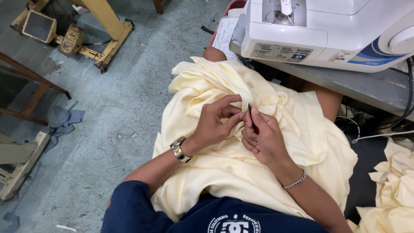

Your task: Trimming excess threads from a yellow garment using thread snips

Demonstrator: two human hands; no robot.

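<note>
Concrete floor (129, 86), white sewing machine (327, 30) on the table. Pale yellow cloth (224, 168) fills the lap; left hand (215, 123) pinches a fold, right hand (263, 138) grips a small dark tool (251, 113).

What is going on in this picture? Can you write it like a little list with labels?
Place: a sewing workshop with a grey concrete floor
Cloth: a big pale yellow cotton-like cloth bunched over the person's lap
Left hand: the left hand pinches a fold of the cloth, a silver metal wristwatch on its wrist
Right hand: the right hand holds a small thin dark tool against the cloth, a silver chain bracelet on its wrist
Machine: a white plastic sewing machine on a grey table ahead
Nearby: more pale yellow cloth pieces at the right
</note>
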